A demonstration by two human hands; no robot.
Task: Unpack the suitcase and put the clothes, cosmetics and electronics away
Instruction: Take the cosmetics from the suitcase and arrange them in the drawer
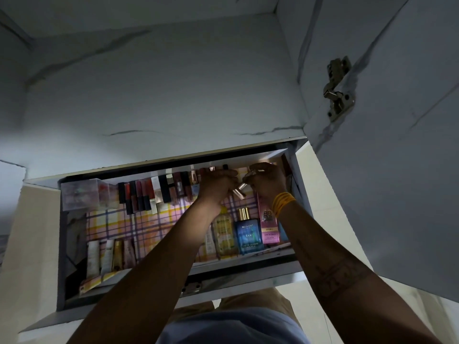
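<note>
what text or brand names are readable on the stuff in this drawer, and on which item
"BELLA VITA", "SKAI", "EAU DE COLOGNE": blue square cologne bottle with gold cap.
"GARNIER", dim and partly hidden: clear yellow liquid bottle.
"BB": tall pink box; its smaller print is too blurred to read.
Dark lipstick tubes in a row and pale squeeze tubes at the front: print too small to read.

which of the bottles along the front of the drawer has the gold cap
The blue cologne bottle, standing between the yellow bottle and the pink BB box. It alone is deep blue with a shiny gold cap; the yellow bottle is pale and see-through.
</note>
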